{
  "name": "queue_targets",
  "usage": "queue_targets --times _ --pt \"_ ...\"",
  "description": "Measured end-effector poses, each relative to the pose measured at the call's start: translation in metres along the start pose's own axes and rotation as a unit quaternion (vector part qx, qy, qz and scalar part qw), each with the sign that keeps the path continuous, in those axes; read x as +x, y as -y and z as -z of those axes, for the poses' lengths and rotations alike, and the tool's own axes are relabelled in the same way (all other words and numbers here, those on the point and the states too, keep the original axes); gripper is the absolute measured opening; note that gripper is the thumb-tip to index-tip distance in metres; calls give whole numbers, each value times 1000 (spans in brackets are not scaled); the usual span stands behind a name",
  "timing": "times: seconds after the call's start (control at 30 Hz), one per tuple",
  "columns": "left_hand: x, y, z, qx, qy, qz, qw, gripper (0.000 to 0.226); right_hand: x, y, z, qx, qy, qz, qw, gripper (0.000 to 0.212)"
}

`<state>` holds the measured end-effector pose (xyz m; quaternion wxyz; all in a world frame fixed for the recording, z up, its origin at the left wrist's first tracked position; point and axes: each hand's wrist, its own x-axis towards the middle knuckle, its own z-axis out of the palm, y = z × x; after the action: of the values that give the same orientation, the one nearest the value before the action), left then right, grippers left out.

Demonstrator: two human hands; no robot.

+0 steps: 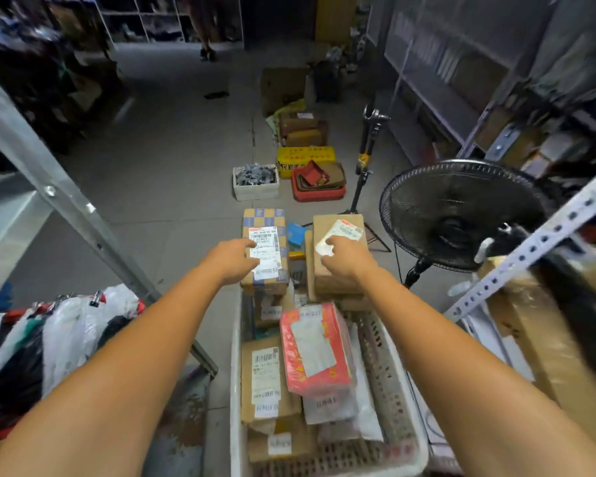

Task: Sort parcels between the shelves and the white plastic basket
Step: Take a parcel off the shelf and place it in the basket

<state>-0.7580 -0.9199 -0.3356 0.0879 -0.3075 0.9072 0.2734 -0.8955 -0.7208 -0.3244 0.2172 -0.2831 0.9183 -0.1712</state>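
Two bare hands reach over the far end of the white perforated plastic basket [235,390]. We see the left hand [233,259] resting with fairly straight fingers on the blue-and-tan checked cardboard parcel [264,217], touching its white label. The right hand [344,256] sits on the plain brown cardboard parcel [324,225], fingers curled at its label's crumpled corner; we cannot tell whether they pinch it. Both parcels top the basket's stack, beyond a red plastic-wrapped parcel [315,349]. A black pedestal fan [461,211] stands to the right.
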Motion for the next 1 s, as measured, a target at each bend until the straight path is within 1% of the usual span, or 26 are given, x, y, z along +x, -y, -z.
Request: queue_targets --times 0.13,0.23,0.33,0.37,0.47,0.6,0.7,0.73,0.8,0.9,1.0 --pt "-25 -34 -1 44 23 -71 996 50 -68 -27 21 -7 -21 -50 999 48" --pt "-44 -61 -13 64 34 -129 989 46 -122 -53 23 6 -38 -98 994 44" --pt "-68 -84 -26 86 27 -172 981 42 -176 -79 21 5 -57 -138 989 29" --pt "-79 -93 -29 95 31 -186 977 42 -194 -88 20 9 -64 -152 986 29" --pt "-113 -120 -42 132 46 -218 966 39 -255 -115 19 34 -83 -185 979 40" --pt "-165 -166 -66 188 28 -277 942 33 -347 -161 18 62 -124 -221 965 40" --pt "-209 -205 -97 219 35 -308 925 37 -423 -211 18 69 -147 -245 956 35" --pt "-225 -220 -110 221 41 -313 923 39 -450 -229 20 71 -151 -259 951 33" --pt "-260 -255 -138 232 69 -330 913 42 -504 -267 24 76 -158 -294 940 41" --pt "-317 -315 -190 247 125 -380 883 42 -589 -322 33 93 -181 -352 914 46" --pt "-373 -380 -243 264 150 -444 843 42 -667 -370 37 116 -219 -410 878 45"
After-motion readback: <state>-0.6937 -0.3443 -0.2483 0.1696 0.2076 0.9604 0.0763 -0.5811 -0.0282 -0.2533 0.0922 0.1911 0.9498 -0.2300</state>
